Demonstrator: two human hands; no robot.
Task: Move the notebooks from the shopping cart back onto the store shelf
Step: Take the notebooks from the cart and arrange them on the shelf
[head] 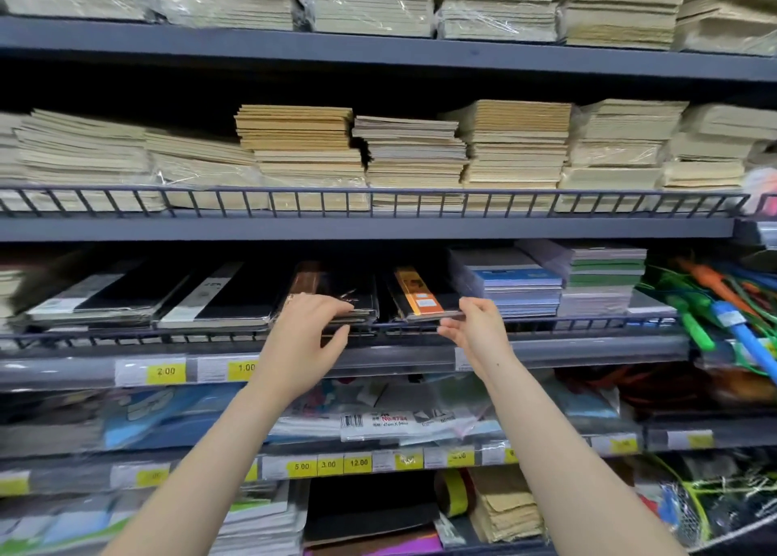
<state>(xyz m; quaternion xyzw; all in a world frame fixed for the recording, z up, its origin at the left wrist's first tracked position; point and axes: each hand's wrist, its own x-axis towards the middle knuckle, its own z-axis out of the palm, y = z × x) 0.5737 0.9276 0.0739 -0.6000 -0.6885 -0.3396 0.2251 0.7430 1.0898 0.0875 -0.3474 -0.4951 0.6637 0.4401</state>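
Two bare forearms, nearest the camera, rise from the bottom edge toward the shelving.

Left hand [303,337]: fingers curled over the near edge of a black plastic-wrapped notebook with a brown strip [336,292]; thumb below, by the dark wire front rail [588,324]. The hand grips this notebook, which lies flat on the middle tier of the dark grey metal store shelf [378,227].

Right hand [475,328]: fingers and thumb pinch the near edge of a black notebook with an orange-yellow band [416,292], which lies on the same tier, just right of the first.

Same tier, left to right:
- Black-and-white flat notebooks in clear wrap [168,295], two stacks, left of the left hand.
- Stack of blue-covered pads [517,286], just beside the banded notebook.
- Stack of green-and-white pads [605,278], further right.
- Bright green, orange and blue plastic items [723,316], far right; blurred, kind unclear.

Tier above: beige and tan paper exercise-book stacks [399,152], some shrink-wrapped, behind a wire rail. Top tier: further pale wrapped paper stacks [370,0].

Below the hands: yellow price labels [166,371] on the shelf edge, reading 2.00 and 1.00; a lower row [328,465] reads 5.00, 3.00, 12.00. Between them, clear plastic packets with a barcode label [378,421].
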